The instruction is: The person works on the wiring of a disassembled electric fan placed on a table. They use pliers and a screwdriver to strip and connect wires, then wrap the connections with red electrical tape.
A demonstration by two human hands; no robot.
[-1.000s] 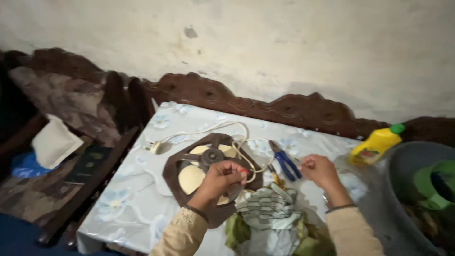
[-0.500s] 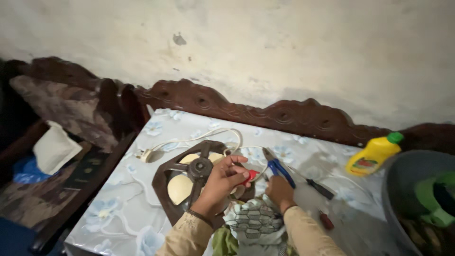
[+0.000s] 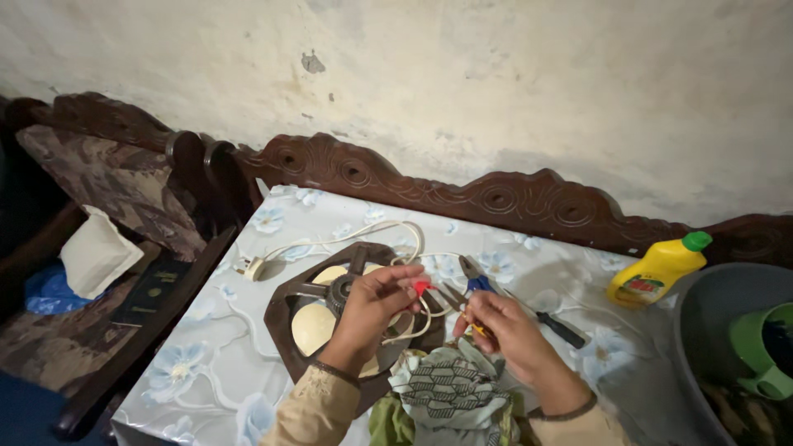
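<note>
Left hand [image 3: 372,306] pinches wire [image 3: 423,287]; right hand [image 3: 504,330] grips tool [image 3: 450,297].

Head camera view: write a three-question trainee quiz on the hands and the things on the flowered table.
1. True or false: the left hand pinches a small red connector on the white wires over the brown exhaust fan with cream blades.
2. Which lies beyond the right hand? A) blue-handled pliers B) a hammer C) a saw
3. Fill in: the yellow plastic bottle on the flowered table has a ____ cap.

Key: 1 true; 2 A; 3 green. The right hand holds a thin tool with a yellow-orange grip; its kind is too small to tell.
</note>
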